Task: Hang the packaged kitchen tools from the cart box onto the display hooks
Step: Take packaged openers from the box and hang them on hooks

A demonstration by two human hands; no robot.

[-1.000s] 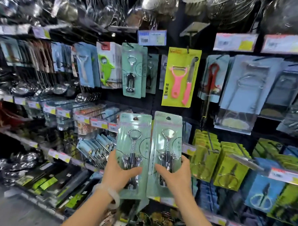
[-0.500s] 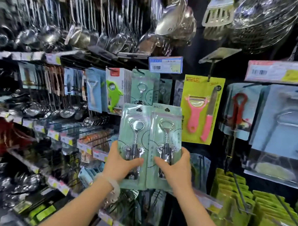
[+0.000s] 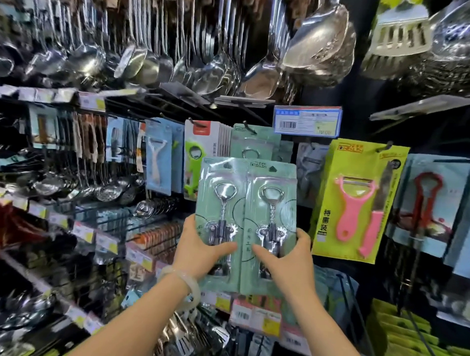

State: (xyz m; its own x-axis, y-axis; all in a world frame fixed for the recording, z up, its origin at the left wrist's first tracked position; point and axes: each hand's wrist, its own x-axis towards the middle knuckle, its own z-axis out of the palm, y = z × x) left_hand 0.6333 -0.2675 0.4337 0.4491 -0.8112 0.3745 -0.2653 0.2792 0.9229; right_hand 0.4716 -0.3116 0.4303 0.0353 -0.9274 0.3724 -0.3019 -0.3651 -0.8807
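1. With both packs raised in front of the display, confirm the grip first. The left hand (image 3: 201, 253) pinches the lower part of the left pack (image 3: 221, 220), thumb across the front and fingers behind. The right hand (image 3: 286, 263) pinches the right pack (image 3: 269, 227) the same way. The two packs sit side by side, the right one overlapping the left edge to edge.
2. Locate the target. The hook (image 3: 248, 127) carrying matching green packs (image 3: 257, 143) stands directly above and behind the held pair, left of the price tag (image 3: 307, 123) and left of the yellow peeler pack (image 3: 358, 202). The held packs are not yet on it; their tops cover the lower part of the hung stock.
3. Load one pack at a time. The hang holes (image 3: 227, 165) near the top edges are apart, so they probably cannot take one hook tip together unless the packs are stacked flush.
4. Raise the chosen pack until its hole is level with the hook tip, then push straight back along the wire. Holding low gives little control of the top edge, so expect the card to flex; sliding one hand higher would steady it.
5. Watch the neighbouring white pack (image 3: 202, 149) to the left. A sideways swing could knock it.
6. Release only when the pack hangs freely against the stock behind. The cart box is not in view.
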